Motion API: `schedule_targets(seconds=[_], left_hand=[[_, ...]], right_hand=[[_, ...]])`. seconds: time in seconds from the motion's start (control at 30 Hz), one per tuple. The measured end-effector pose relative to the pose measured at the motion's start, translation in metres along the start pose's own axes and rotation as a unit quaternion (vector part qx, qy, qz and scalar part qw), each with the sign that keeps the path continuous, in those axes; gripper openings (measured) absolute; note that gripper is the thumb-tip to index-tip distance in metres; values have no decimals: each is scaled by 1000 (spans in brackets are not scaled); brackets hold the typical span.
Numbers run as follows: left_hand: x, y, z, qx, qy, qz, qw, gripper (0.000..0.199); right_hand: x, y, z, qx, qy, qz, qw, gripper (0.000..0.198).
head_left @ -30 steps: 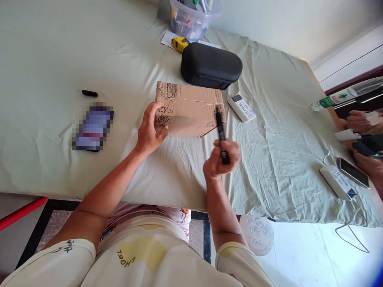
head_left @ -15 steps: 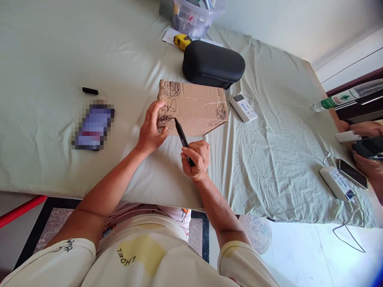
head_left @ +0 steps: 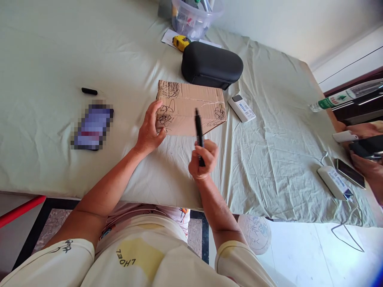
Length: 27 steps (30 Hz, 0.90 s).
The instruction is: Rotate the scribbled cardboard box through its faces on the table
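A brown cardboard box [head_left: 188, 109] with black scribbles near its corners stands on the cloth-covered table. My left hand [head_left: 149, 129] grips the box's left end, thumb on the near side and fingers round the edge. In my right hand [head_left: 205, 159] is an uncapped black marker [head_left: 199, 127], slightly blurred, its tip pointing up and away from me in front of the box. Whether the tip touches the cardboard I cannot tell. The marker's black cap [head_left: 89, 91] lies apart on the cloth, to the left.
Behind the box sit a black zip case [head_left: 212, 63], a yellow tape measure [head_left: 181, 42] and a clear plastic tub [head_left: 191, 20]. A phone [head_left: 93, 126] lies left; a white power bank [head_left: 241, 108] lies right. At far right, another person's hands [head_left: 366, 147] hold a dark device near a bottle [head_left: 338, 99].
My right hand has moved the marker rightward, off the left-hand scribbles, and turned it more upright in view. The left hand and the box stay as they were.
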<state>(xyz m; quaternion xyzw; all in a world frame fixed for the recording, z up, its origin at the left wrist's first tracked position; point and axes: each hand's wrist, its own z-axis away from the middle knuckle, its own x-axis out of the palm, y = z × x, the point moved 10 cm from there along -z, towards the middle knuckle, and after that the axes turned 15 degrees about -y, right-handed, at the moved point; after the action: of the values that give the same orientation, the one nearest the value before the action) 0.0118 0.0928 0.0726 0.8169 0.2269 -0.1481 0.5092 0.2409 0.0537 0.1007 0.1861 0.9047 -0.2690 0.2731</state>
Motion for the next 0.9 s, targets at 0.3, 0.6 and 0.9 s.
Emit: schedule_targets(seconds=[0.3,0.6,0.9], left_hand=[[1,-10,7,17,4,-13,1000,93],[-9,-40,14,-89,48,-17,995,89],[-83,-24,24,-130,168,-104,972,69]], right_hand=[[-58,126,6,283,55,96,953,42],[-16,171,30,441,-165,171,865,50],[-18,162,20,418,-157,171,878,51]])
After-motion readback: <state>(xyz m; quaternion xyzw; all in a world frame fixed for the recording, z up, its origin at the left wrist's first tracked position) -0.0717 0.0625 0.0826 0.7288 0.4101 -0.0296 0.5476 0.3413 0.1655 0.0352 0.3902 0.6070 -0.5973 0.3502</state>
